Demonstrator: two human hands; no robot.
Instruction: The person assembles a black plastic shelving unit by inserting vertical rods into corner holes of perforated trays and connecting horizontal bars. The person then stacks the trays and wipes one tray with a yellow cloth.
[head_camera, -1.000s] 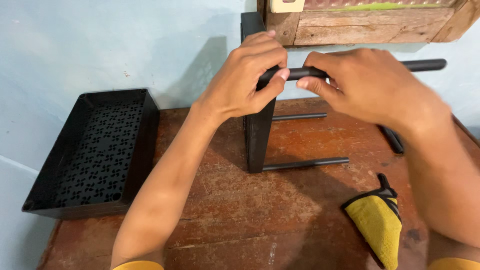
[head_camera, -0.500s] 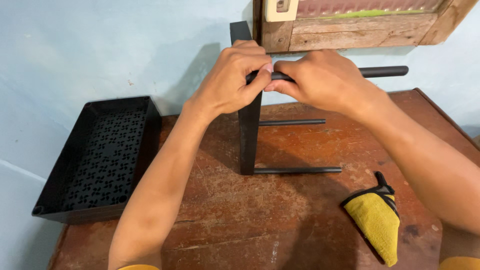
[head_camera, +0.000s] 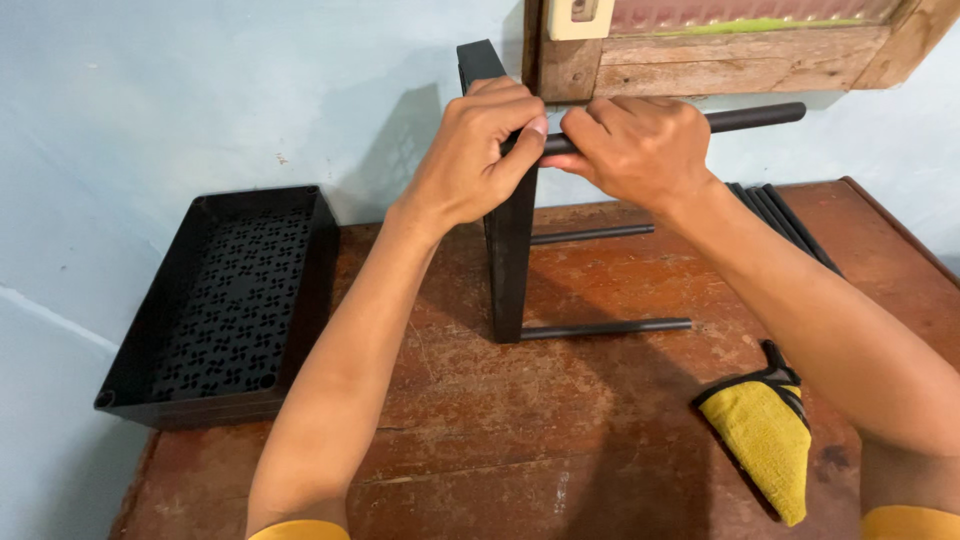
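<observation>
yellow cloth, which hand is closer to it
Right. The right hand grips the black rod above the yellow cloth; the left hand is farther left.

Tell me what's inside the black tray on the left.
The black tray holds nothing visible: only its perforated floor with a cut-out pattern shows. The strip of floor along its near wall is hidden by that wall. Both hands, left hand and right hand, are away at the black rod.

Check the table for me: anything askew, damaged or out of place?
Nothing broken or spilled. Both hands grip the top rod at the upright panel. The wooden table is scuffed and worn; a yellow cloth lies crumpled by the right forearm.
</observation>
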